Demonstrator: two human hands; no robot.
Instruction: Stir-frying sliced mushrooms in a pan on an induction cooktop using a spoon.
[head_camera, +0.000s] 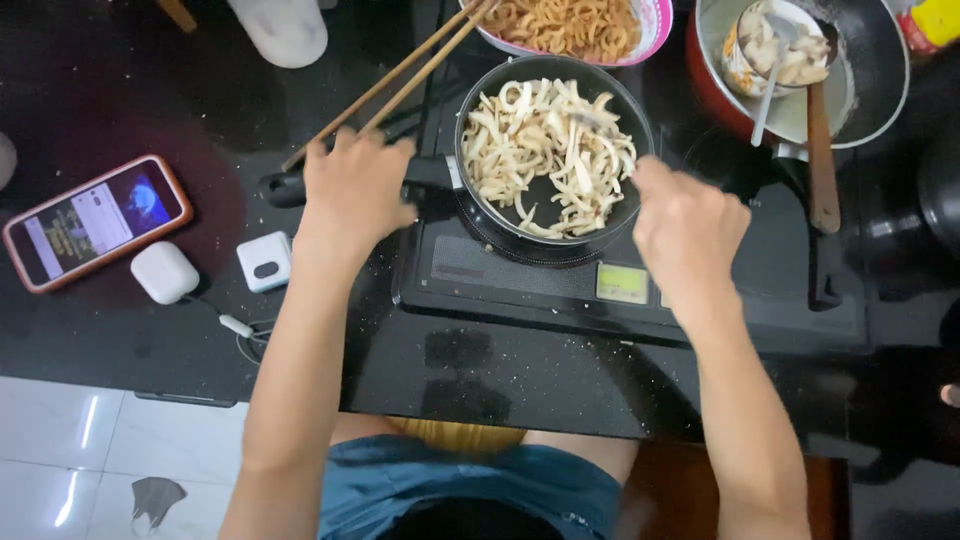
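From the head camera I look straight down on a black counter (120, 330) with a black induction cooker (600, 290) set on it. A dark frying pan (553, 150) sits on the cooker, filled with pale, sliced strips of food (545, 150). My left hand (355, 190) rests over the pan's black handle (290, 188), fingers curled down around it, and a pair of wooden chopsticks (400, 75) slants up and to the right from under that hand, their tips reaching the rim of a pink-patterned bowl of browned fried pieces (570, 25). My right hand (685, 225) is at the pan's right edge, closed on a thin metal utensil (600, 125) whose end lies among the strips; it is blurred, so I cannot tell what kind it is.

To the right stands a red pot (720, 90) holding a small bowl with a spoon, and a wooden spatula (820, 150) lies across it. On the left of the counter lie a phone in an orange case (95, 222), a white earbud case (165, 272) and a small white charger (265, 262).
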